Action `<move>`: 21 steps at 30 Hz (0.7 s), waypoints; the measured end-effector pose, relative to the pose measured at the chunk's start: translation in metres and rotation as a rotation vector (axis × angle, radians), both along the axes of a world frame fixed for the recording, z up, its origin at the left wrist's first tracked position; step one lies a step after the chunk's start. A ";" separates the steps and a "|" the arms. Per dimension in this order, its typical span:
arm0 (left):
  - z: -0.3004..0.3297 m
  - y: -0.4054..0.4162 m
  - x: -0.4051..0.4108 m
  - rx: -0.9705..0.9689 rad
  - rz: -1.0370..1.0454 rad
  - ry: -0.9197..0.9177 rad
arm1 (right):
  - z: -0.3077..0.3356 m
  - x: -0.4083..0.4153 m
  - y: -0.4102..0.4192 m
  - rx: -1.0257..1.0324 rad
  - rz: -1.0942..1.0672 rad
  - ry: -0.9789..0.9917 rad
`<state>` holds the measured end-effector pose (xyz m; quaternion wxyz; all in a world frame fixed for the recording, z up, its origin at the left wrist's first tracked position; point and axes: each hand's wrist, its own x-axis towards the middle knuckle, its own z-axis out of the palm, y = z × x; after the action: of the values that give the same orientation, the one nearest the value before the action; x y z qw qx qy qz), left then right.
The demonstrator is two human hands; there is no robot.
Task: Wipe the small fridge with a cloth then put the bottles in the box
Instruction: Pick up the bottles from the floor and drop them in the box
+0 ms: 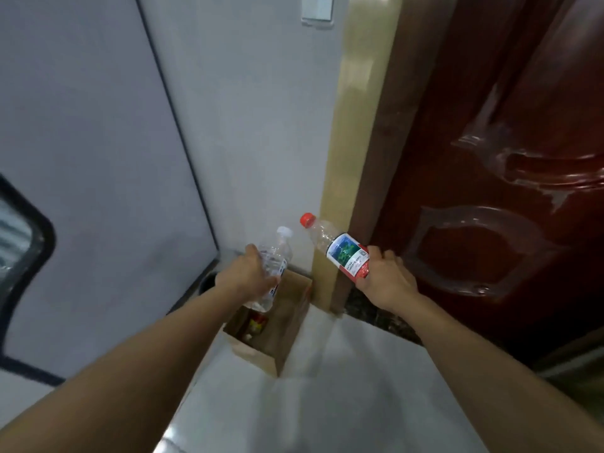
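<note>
My left hand (245,275) grips a clear water bottle with a white cap (274,260), held tilted just above the open cardboard box (289,322) on the floor. My right hand (383,276) holds a second bottle with a red cap and a red, blue and green label (343,250), to the right of the box and higher up. Inside the box lies something red and yellow (256,323). The white fridge side (98,158) fills the left of the view.
A dark red glossy door (506,178) with a tan frame (346,165) stands on the right. A white wall with a switch (317,9) is behind the box. The box sits in the corner between fridge and door frame on a pale tiled floor (343,403).
</note>
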<state>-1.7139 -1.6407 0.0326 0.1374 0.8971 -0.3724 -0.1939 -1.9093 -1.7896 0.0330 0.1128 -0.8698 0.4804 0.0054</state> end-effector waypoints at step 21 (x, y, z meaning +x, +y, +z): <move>-0.105 -0.099 0.096 0.068 0.652 0.192 | -0.100 0.209 -0.176 0.218 0.541 0.154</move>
<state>-1.6178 -1.7393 -0.0723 0.1963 0.9507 -0.0446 -0.2357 -1.7005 -1.9652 -0.0671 0.1632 -0.9460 0.2349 0.1528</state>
